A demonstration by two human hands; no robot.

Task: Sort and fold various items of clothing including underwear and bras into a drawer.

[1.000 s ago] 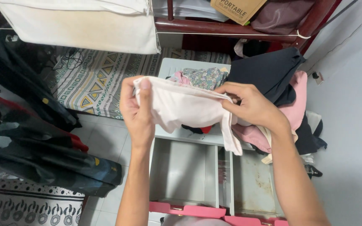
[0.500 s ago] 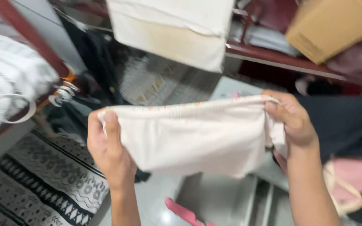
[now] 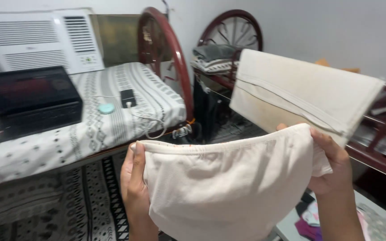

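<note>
- A pale cream cloth [image 3: 228, 187] is held up, stretched flat, at lower centre of the frame.
- Its left top edge is pinched by the left hand [image 3: 134, 185] (thumb in front); its right top corner is gripped by the right hand [image 3: 333, 167].
- Behind, at upper right, a folded off-white cloth [image 3: 300, 91] is draped over a dark red rail [image 3: 371, 160].
- At left, a patterned bed [image 3: 90, 120] carries a black case [image 3: 25, 100] and a phone [image 3: 127, 97].

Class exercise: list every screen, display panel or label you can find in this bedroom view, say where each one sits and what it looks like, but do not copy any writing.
Laptop: far left on the patterned bed, black and open, its dark screen showing a dim reddish glow.
Phone: on the bed beside a round mint-green object, a small black rectangle, screen dark, white cable attached.
Air conditioner control panel: on the white unit behind the bed, a small pale panel with tiny buttons.
</note>
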